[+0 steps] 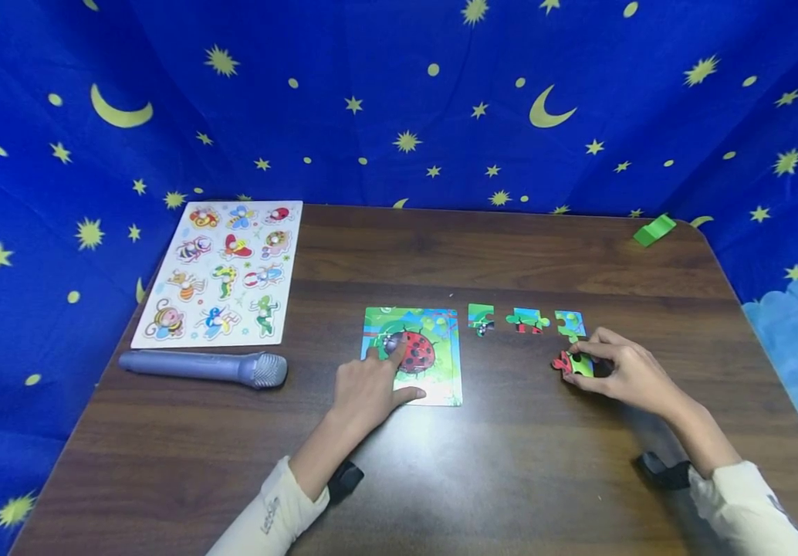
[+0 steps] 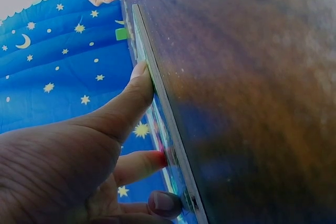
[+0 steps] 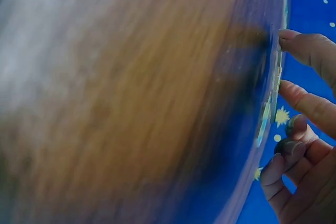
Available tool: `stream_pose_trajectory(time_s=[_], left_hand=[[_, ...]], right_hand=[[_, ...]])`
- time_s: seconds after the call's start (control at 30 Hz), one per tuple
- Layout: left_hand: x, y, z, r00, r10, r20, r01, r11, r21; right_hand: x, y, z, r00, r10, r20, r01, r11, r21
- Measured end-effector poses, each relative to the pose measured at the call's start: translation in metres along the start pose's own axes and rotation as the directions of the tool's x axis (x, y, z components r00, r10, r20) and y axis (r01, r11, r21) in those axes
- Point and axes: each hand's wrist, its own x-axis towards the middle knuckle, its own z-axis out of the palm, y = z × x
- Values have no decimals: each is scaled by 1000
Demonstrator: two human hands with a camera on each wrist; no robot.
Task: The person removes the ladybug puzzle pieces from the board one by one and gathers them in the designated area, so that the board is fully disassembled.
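In the head view a square ladybug puzzle board (image 1: 444,382) lies mid-table. My left hand (image 1: 364,392) rests on its left part, index finger on the ladybug picture and thumb along the near edge; the left wrist view shows the thumb (image 2: 128,100) and fingertips against the board's face. At the right, my right hand (image 1: 631,374) pinches a red and green jigsaw piece (image 1: 583,366) between thumb and fingers, at the tabletop. Beyond it lies a blue and green piece (image 1: 570,321). Two more pieces, one with red (image 1: 528,318) and one mostly green (image 1: 480,315), lie toward the board.
An insect peg puzzle (image 1: 232,274) lies at the back left, with a purple toy microphone (image 1: 204,367) in front of it. Green tape (image 1: 654,230) sticks at the back right corner. A blue star-patterned curtain (image 1: 371,100) hangs behind the wooden table (image 1: 482,494).
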Motion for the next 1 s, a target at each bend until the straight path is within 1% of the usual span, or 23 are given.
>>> stream_pose_trajectory(time_s=[0.1, 0.3, 0.43, 0.6, 0.77, 0.9, 1.0], left_hand=[[0, 0, 0, 1000, 0, 2, 0, 1000, 5], [1, 0, -1, 1000, 7, 6, -6, 1000, -10], [1, 0, -1, 1000, 6, 2, -6, 1000, -11], [2, -1, -1, 1000, 5, 3, -5, 1000, -1], [0, -1, -2, 1000, 6, -4, -6, 1000, 22], [-3, -4, -7, 1000, -23, 4, 23, 1000, 15], [-6, -8, -9, 999, -50, 6, 50, 999, 6]], right_hand=[[-2, 3, 0, 1000, 6, 17, -6, 1000, -6], [-4, 6, 1, 998, 46, 46, -45, 999, -26], [-2, 4, 0, 996, 66, 61, -64, 997, -41], [3, -4, -1, 995, 77, 58, -74, 996, -41], [13, -19, 0, 994, 60, 91, -57, 998, -37], [21, -31, 4, 995, 26, 98, -26, 1000, -9], [29, -37, 10, 996, -22, 85, 21, 1000, 10]])
